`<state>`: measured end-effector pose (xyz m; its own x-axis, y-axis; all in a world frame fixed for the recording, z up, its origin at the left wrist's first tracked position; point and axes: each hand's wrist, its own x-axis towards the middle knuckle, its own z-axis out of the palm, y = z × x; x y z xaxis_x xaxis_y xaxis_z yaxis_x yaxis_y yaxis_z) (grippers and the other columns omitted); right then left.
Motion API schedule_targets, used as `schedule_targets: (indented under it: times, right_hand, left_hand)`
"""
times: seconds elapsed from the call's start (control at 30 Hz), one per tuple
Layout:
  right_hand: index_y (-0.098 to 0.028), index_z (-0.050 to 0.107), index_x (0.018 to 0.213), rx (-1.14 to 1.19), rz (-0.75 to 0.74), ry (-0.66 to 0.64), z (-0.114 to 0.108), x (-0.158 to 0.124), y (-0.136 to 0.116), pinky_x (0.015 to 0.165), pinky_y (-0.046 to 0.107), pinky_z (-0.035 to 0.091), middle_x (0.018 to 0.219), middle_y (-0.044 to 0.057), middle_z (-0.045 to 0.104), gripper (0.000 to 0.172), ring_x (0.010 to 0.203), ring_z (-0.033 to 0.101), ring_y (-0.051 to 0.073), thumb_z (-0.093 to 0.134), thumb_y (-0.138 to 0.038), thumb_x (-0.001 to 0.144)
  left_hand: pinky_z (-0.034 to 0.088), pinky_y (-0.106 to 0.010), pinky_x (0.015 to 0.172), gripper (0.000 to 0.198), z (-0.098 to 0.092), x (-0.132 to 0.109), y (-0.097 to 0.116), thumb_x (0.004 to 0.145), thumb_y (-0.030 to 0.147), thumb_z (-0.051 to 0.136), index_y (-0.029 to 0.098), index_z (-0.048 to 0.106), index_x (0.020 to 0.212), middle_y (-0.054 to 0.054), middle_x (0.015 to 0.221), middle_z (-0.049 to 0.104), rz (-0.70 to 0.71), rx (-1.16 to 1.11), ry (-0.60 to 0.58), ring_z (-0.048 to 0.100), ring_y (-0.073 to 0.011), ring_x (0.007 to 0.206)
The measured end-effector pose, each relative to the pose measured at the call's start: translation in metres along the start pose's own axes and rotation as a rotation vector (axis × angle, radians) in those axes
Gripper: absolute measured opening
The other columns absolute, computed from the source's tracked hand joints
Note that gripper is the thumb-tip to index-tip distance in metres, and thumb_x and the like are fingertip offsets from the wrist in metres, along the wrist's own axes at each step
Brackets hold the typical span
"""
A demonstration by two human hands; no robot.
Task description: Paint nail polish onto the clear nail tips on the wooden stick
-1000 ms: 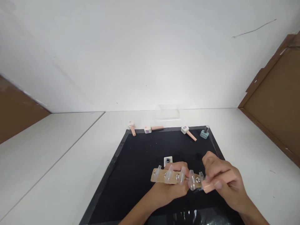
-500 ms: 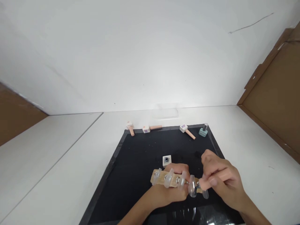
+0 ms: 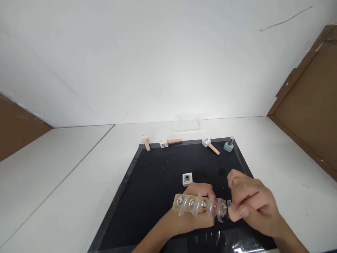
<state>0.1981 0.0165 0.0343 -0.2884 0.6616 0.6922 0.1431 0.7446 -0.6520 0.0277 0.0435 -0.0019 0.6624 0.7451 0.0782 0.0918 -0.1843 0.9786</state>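
Gripping a wooden nail-tip holder (image 3: 196, 205) from below, left hand (image 3: 196, 214), right hand (image 3: 250, 202) pinching its right end.

The brush (image 3: 236, 213) is largely hidden within the right hand (image 3: 253, 205); labels (image 3: 206, 141) at the far edge of the mat (image 3: 158, 182) cannot be read.

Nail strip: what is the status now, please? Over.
Left hand grips nail strip. Right hand pinches pink brush handle at strip's right end. Open bottle behind, apart.
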Motion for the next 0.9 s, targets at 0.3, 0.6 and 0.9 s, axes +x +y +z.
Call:
schedule_targets:
  times: [0.3, 0.6, 0.9]
  right_hand:
    - [-0.019, 0.052, 0.062, -0.067, 0.055, -0.022, -0.002, -0.003, 0.001, 0.053, 0.031, 0.039, 0.052, -0.002, 0.057, 0.036, 0.05, 0.043, 0.012, 0.045, -0.03, 0.096]
    - [-0.02, 0.057, 0.073, -0.009, 0.065, -0.029, -0.001, -0.001, 0.0, 0.052, 0.03, 0.039, 0.053, -0.002, 0.054, 0.03, 0.05, 0.045, 0.013, 0.047, -0.038, 0.094]
    - [-0.022, 0.059, 0.076, 0.008, 0.076, -0.019, 0.0, -0.002, 0.0, 0.051, 0.031, 0.04, 0.054, -0.002, 0.053, 0.026, 0.05, 0.044, 0.014, 0.049, -0.038, 0.093]
  left_hand:
    - [0.035, -0.017, 0.05, 0.02, 0.006, 0.001, 0.003, 0.061, 0.007, 0.056, 0.018, 0.042, 0.051, 0.006, 0.052, 0.044, -0.002, 0.1, 0.051, 0.041, -0.0061, 0.048]
    - [0.033, -0.018, 0.05, 0.018, 0.003, 0.004, 0.002, 0.059, 0.013, 0.063, 0.016, 0.047, 0.053, 0.006, 0.052, 0.044, -0.024, -0.06, 0.002, 0.041, -0.007, 0.05]
    - [0.037, -0.019, 0.052, 0.015, 0.003, 0.0, 0.0, 0.059, 0.015, 0.066, 0.017, 0.051, 0.057, 0.004, 0.057, 0.05, -0.054, -0.008, 0.03, 0.046, -0.0087, 0.054]
